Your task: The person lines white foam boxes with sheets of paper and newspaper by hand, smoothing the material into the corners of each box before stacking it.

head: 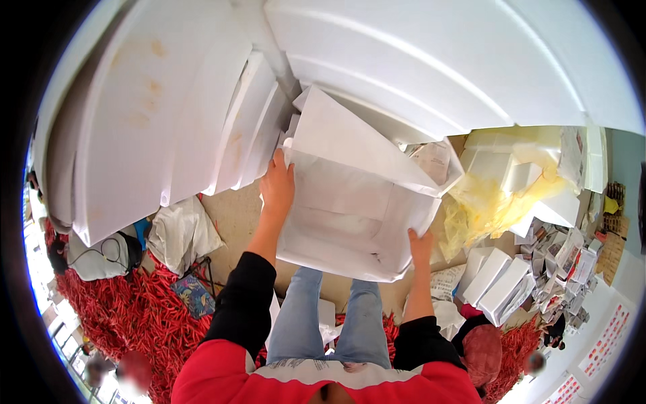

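Observation:
A white open-topped box (pixel 333 237), apparently foam with a thin lining inside, is tilted so that I look down into it. My left hand (pixel 277 184) grips its left rim, thumb on the inner side. On the right, my right hand (pixel 420 247) holds the near right corner, with most fingers hidden behind the wall. I see nothing but the lining inside the box. Just beyond its far edge another white box (pixel 348 136) stands at an angle. Folded printed paper (pixel 431 161) lies in the gap to its right.
Tall stacks of white foam boxes rise at left (pixel 151 111) and ahead (pixel 383 65). Yellow plastic bags (pixel 494 202), smaller white boxes (pixel 499 283) and heaped newspapers (pixel 560 262) are at right. Red chilli peppers (pixel 131 313) cover the floor behind, beside a white sack (pixel 181 232). Other people sit nearby.

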### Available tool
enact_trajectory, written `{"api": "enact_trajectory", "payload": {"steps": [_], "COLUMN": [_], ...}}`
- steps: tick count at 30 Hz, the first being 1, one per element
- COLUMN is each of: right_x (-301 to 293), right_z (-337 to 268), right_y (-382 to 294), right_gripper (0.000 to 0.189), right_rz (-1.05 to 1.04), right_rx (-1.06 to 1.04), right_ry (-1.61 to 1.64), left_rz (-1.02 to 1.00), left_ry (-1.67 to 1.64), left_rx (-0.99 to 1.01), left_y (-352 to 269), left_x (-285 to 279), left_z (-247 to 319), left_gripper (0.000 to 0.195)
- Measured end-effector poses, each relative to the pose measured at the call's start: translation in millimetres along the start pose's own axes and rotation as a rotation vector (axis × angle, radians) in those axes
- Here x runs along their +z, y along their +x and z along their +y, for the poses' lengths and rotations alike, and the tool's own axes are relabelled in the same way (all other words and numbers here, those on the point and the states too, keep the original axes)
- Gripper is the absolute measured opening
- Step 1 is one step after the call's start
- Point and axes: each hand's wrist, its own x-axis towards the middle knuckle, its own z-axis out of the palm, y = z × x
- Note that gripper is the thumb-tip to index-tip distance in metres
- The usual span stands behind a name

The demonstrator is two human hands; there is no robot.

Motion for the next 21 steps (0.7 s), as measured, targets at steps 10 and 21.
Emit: {"api": "enact_trajectory", "payload": {"steps": [10, 21], "right_x": [-2, -440], "right_z": [-38, 161], "right_y": [27, 232], "right_gripper": [0.068, 0.093], "right_rz": [-0.069, 0.720], "right_rx": [0.093, 0.042], "right_ry": [-0.179, -0.720], "left_rz": [-0.051, -0.465], "left_ry": [0.239, 0.579], "left_rx": [0.483, 0.438], "left_y": [-4, 58], "left_x": [8, 84], "left_z": [96, 162], "left_gripper": [0.087, 0.027]}}
